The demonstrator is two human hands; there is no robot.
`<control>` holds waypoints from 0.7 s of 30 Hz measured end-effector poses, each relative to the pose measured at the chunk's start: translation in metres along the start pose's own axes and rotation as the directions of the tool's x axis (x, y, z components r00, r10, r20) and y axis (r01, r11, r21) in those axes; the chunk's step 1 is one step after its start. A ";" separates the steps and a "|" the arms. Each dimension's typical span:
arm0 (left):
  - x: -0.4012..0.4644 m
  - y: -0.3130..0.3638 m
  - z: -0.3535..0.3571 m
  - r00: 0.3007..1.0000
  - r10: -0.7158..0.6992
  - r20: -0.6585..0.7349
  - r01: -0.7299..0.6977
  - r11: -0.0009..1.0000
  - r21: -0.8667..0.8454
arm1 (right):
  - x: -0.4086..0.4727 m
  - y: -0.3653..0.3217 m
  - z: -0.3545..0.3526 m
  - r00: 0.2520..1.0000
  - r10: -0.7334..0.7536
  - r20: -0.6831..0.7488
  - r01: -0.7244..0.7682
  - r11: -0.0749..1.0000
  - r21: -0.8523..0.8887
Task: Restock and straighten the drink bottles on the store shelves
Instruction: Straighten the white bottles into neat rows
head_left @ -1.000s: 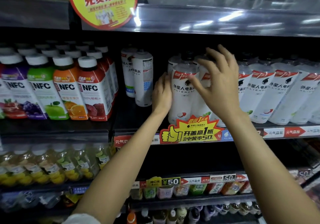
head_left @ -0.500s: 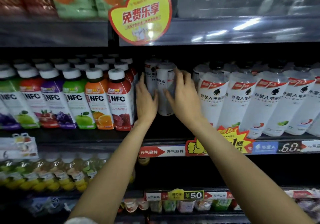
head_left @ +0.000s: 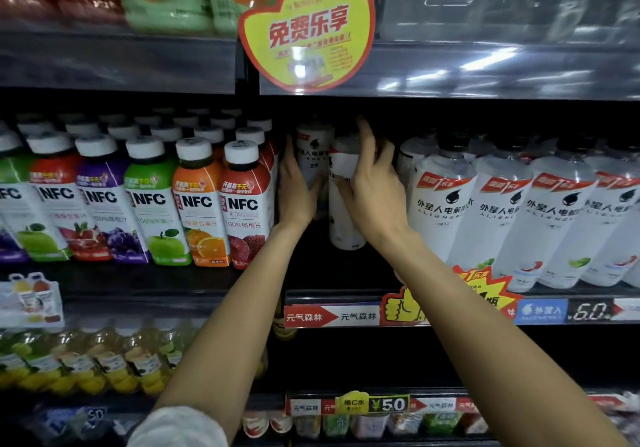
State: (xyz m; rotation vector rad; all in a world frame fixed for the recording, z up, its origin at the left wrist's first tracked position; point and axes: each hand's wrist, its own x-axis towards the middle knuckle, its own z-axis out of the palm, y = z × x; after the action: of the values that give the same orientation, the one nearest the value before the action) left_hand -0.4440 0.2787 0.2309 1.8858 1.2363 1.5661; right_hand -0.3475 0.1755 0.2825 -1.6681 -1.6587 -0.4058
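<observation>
Shelf [head_left: 346,275]: dark store shelving; price strip reads 元气森林, tag below ¥5.0.
Sign [head_left: 306,36]: yellow, 免费乐享.
NFC juice bottles [head_left: 204,200]: left, white caps.
Alienergy bottles [head_left: 498,211]: right, 外星人电解质水.
Left hand [head_left: 294,190]: flat against rear white can [head_left: 313,148].
Right hand [head_left: 372,187]: fingers curled around front white can [head_left: 344,204].
Change: right fingers reach higher than half a second ago.

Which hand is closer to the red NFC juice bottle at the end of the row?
Left. The left hand sits right beside the red NFC bottle, against a white can. The right hand is farther right, wrapped on the nearer white can.
</observation>
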 end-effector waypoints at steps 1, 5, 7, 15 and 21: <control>0.000 0.002 0.001 0.999 -0.023 0.023 0.023 0.999 -0.037 | -0.002 0.000 -0.003 1.000 -0.010 0.001 0.011 1.000 -0.017; 0.000 0.006 0.006 0.997 -0.070 0.037 0.071 0.997 -0.020 | -0.002 0.001 -0.014 0.998 -0.001 0.057 0.004 0.999 -0.045; -0.004 0.010 0.006 0.997 -0.061 0.045 0.060 0.998 0.020 | 0.000 0.000 -0.018 0.998 -0.003 0.066 0.008 0.997 -0.074; -0.035 0.015 -0.005 0.999 0.043 0.019 -0.044 0.998 0.046 | 0.016 -0.009 -0.035 0.990 -0.004 0.139 0.024 0.989 -0.147; -0.065 0.025 -0.014 0.994 0.103 -0.021 -0.104 0.994 -0.027 | -0.003 -0.001 -0.055 0.984 -0.137 0.110 0.149 0.983 -0.107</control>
State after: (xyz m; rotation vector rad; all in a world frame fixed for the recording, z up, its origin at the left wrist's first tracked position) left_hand -0.4464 0.2096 0.2159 1.9496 1.1354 1.6496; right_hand -0.3339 0.1359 0.3175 -1.6823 -1.8698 -0.5013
